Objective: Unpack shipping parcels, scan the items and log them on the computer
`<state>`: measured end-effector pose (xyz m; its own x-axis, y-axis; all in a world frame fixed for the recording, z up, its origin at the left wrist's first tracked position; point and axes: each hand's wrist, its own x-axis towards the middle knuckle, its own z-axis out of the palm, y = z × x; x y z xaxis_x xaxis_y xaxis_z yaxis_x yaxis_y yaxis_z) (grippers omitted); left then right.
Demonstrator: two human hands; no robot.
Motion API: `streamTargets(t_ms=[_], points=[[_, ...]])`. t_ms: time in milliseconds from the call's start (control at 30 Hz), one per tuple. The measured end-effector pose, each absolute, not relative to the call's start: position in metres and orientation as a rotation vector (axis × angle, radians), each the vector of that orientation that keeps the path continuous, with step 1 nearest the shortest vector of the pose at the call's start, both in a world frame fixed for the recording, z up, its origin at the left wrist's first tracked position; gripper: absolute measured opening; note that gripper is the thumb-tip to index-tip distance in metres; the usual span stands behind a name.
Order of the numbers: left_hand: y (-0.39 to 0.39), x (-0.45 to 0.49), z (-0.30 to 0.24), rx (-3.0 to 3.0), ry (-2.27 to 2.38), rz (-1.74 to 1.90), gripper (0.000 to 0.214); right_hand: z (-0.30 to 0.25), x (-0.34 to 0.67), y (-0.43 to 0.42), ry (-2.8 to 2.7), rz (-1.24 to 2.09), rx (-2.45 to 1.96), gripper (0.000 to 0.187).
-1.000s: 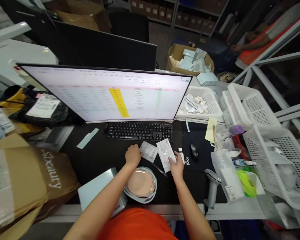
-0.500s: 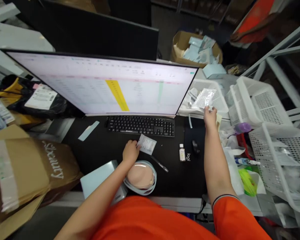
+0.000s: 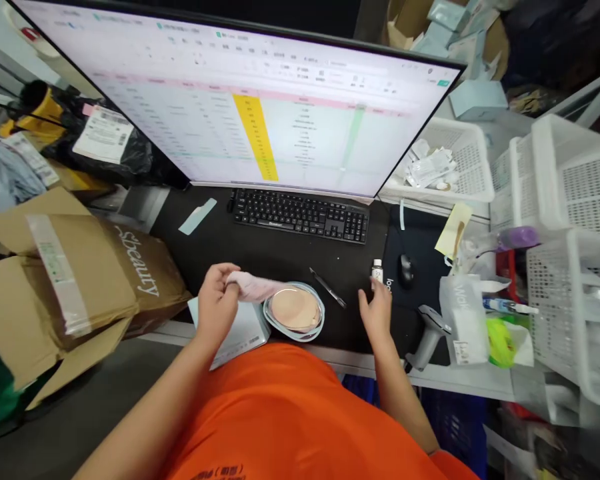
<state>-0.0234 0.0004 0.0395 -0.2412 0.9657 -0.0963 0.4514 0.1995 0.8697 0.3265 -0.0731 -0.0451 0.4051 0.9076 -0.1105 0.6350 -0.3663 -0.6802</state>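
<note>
My left hand (image 3: 217, 303) is closed on a limp, pale pinkish-white piece (image 3: 255, 287), whose kind I cannot make out. Its free end reaches over the rim of a round, clear-edged container (image 3: 307, 336) holding beige, skin-coloured pads (image 3: 294, 308). Below this hand lies a light blue box (image 3: 240, 337), partly hidden by the wrist. On the right, my right hand (image 3: 377, 312) has its thumb and fingers apart in front of a small white-capped bottle (image 3: 377, 270). The fingers hide the bottle's lower part; whether they touch it is unclear. A pen (image 3: 327, 288) lies between the hands.
A keyboard (image 3: 300, 217) lies under the large monitor (image 3: 180, 107). Right of my hand are a mouse (image 3: 406, 271), a barcode scanner (image 3: 427, 338) and white baskets (image 3: 575, 173). A basket of small packets (image 3: 473, 160) stands behind. An opened carton (image 3: 95, 267) is at the left.
My right hand has left the packet basket, let go of the clear packet and come to the bottle. My left hand has lifted a pale piece; the small sachet no longer lies on the desk.
</note>
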Motion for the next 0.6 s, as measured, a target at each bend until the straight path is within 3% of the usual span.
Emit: streamTargets(t_ms=[100,233,367,500,600], points=[[-0.009,-0.02,0.033,1.412,1.608,0.679,0.019,-0.047,0.348,-0.062,-1.117,0.487,-2.341,0.061],[-0.015,-0.002,0.011,1.721,1.427,0.338,0.02,-0.042,0.366,-0.018,-0.954,0.698,-2.26,0.048],[-0.016,0.006,-0.007,1.944,1.433,0.184,0.017,-0.008,0.403,0.059,-0.941,0.691,-2.052,0.048],[-0.017,0.006,-0.015,2.001,1.476,0.208,0.049,0.036,0.451,0.138,-0.925,0.699,-1.883,0.054],[-0.019,0.008,-0.014,1.957,1.546,0.053,0.07,0.039,0.448,0.155,-0.944,0.821,-1.746,0.066]])
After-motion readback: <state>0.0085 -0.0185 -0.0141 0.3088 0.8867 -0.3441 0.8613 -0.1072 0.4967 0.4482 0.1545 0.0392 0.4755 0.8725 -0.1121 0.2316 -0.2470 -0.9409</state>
